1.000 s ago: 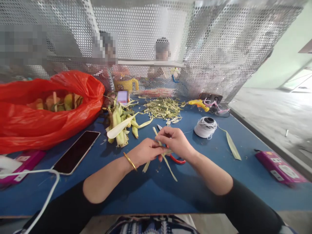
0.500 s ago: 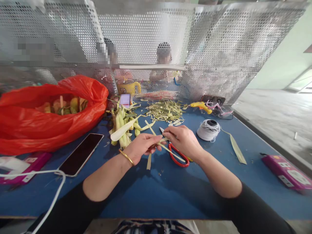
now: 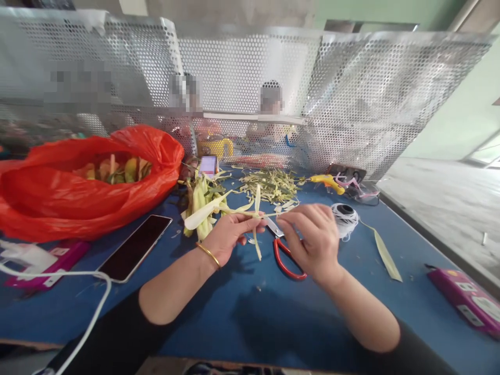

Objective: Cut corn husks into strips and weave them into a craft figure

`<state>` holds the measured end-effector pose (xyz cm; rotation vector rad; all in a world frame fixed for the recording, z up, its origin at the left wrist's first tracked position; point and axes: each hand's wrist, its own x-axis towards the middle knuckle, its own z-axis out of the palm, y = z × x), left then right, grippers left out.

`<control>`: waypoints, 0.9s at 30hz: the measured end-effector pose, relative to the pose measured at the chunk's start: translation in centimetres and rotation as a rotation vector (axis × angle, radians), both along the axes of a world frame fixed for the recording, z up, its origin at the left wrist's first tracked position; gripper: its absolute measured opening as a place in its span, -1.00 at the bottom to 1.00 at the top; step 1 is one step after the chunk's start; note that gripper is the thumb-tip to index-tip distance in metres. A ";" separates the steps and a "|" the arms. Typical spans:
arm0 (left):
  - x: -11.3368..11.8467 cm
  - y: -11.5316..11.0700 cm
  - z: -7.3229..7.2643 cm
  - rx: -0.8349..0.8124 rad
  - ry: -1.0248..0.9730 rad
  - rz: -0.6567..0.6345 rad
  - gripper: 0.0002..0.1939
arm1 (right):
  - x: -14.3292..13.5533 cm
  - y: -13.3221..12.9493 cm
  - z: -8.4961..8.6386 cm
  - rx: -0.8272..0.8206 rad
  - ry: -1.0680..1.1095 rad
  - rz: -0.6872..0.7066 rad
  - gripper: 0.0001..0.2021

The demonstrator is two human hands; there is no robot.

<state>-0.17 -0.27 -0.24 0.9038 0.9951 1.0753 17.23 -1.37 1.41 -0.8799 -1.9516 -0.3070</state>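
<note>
Pale green corn husk strips (image 3: 257, 199) cross each other over the middle of the table, pinched between thumb and fingers of my left hand (image 3: 230, 232). One thin strip runs sideways from the crossing to my right hand (image 3: 314, 234), whose thumb and forefinger are closed at its end; the exact grip is partly hidden. Below the hands lie red-handled scissors (image 3: 278, 250), blades partly behind the strips. A bundle of corn husks (image 3: 201, 203) rests just beyond my left hand. To the right of my right hand stands a spool of white thread (image 3: 346, 221).
A red plastic bag (image 3: 50, 203) and a phone (image 3: 135, 247) lie left. Shredded husk (image 3: 269, 185) is piled at the back, near a yellow glue gun (image 3: 328, 182). A loose husk piece (image 3: 386, 255) and a purple box (image 3: 463, 297) sit right. A perforated metal screen (image 3: 242, 67) stands behind.
My right hand has moved right and up, away from my left hand, drawing a strip out sideways. The crossed strips have turned more upright. The view has tilted slightly upward.
</note>
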 end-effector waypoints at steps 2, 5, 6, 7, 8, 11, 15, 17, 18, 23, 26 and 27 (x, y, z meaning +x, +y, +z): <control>-0.1 0.1 0.0 0.043 -0.010 -0.001 -0.71 | -0.7 -0.3 -0.8 -0.152 0.014 0.052 -0.83; 0.0 0.0 -0.1 0.082 0.016 0.033 -0.74 | -1.8 0.1 -2.6 -0.431 0.058 0.085 -0.84; 0.1 0.0 -0.2 0.083 0.023 0.044 -0.74 | -2.0 0.2 -3.1 -0.500 0.082 0.090 -0.83; 0.2 -0.1 -0.3 0.081 0.029 0.049 -0.74 | -2.2 0.4 -3.5 -0.557 0.112 0.095 -0.83; 0.3 -0.1 -0.5 0.079 0.031 0.050 -0.74 | -2.4 0.4 -3.8 -0.602 0.143 0.102 -0.82; 0.4 -0.1 -0.8 0.072 0.028 0.061 -0.69 | -2.5 0.4 -3.8 -0.676 0.220 0.148 -0.79; 0.3 0.1 -1.2 0.093 0.047 0.094 -0.65 | -2.5 0.2 -3.3 -0.703 0.232 0.228 -0.79; 0.2 0.2 -1.2 0.115 0.068 0.094 -0.69 | -2.5 0.1 -3.1 -0.696 0.208 0.273 -0.80; 0.1 0.2 -1.1 0.122 0.076 0.094 -0.71 | -2.5 0.1 -3.0 -0.692 0.188 0.293 -0.80; 0.0 0.0 -0.5 0.034 0.010 0.100 -0.78 | -1.9 0.1 -2.5 -0.521 0.070 0.185 -0.79; -0.1 -0.1 -0.1 -0.009 -0.083 0.049 -0.80 | -1.2 0.5 -2.2 -0.326 0.048 -0.016 -0.85; -0.2 -0.1 0.0 -0.006 -0.105 0.019 -0.80 | -1.0 0.7 -2.2 -0.306 0.027 -0.040 -0.86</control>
